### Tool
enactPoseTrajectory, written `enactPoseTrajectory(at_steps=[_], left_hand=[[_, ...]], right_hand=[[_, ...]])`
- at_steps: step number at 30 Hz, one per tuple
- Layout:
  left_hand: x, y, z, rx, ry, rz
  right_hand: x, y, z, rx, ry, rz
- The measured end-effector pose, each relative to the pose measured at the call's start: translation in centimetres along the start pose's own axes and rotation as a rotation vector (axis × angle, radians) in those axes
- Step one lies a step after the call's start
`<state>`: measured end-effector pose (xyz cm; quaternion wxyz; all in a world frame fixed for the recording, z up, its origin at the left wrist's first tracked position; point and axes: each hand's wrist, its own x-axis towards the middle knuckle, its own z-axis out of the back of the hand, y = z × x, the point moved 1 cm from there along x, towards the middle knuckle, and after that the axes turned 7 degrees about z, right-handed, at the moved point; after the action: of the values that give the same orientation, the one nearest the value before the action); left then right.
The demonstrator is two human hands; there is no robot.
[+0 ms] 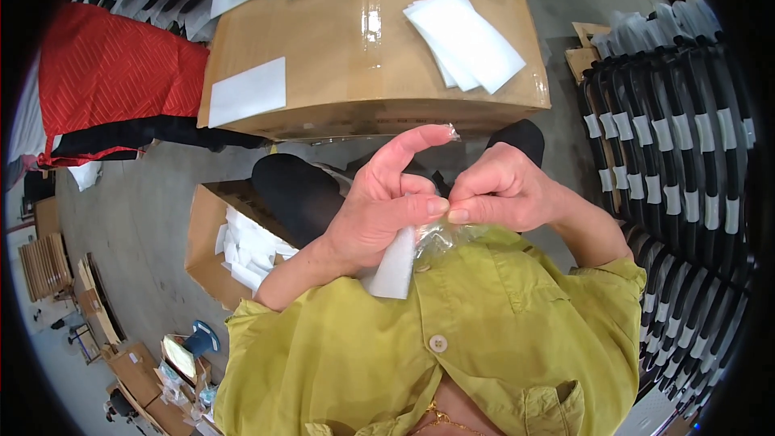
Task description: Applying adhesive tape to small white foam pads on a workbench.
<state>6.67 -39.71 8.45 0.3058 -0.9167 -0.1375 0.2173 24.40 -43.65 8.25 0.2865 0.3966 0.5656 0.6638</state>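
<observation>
My left hand (373, 208) is closed on a folded white foam sheet (395, 268), which hangs below the thumb against my shirt. Its index finger stretches out, with a small scrap of clear tape (453, 133) at the tip. My right hand (510, 190) pinches thumb against forefinger at the edge of crinkled clear plastic film (442, 239). Both thumb tips nearly meet over this film, which bunches beneath them in front of my chest. What lies inside the curled fingers of either hand is hidden.
Ahead stands a large taped cardboard box (339, 48) with fanned white foam sheets (468, 42) and a single sheet (249, 92) on top. An open carton (211, 230) of foam pieces sits left, near a red patterned cover (121, 73). Stacked black tubular frames (670, 129) line the right.
</observation>
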Motion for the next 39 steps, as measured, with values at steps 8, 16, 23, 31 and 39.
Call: enactPoseTrajectory(at_steps=[8, 16, 23, 31, 39], left_hand=[[0.4, 0.9, -1.3, -0.029, -0.052, 0.152], [1.3, 0.9, -1.8, 0.023, -0.083, 0.204], [1.9, -2.8, 1.2, 0.482, 0.024, 0.037], [-0.6, -7.0, -0.7, 0.992, -0.11, 0.208], [-3.3, -9.3, 0.7, 1.164, -0.218, 0.183]], right_hand=[[-2.4, 0.5, 0.5, -0.104, -0.074, 0.033], [-3.8, -0.2, 1.0, -0.166, -0.14, 0.07], [-1.1, 1.3, 3.6, -0.005, -0.038, -0.097], [1.4, 3.0, 5.7, -0.139, 0.119, -0.321], [-1.1, 1.9, 7.6, 0.273, 0.029, -0.424]])
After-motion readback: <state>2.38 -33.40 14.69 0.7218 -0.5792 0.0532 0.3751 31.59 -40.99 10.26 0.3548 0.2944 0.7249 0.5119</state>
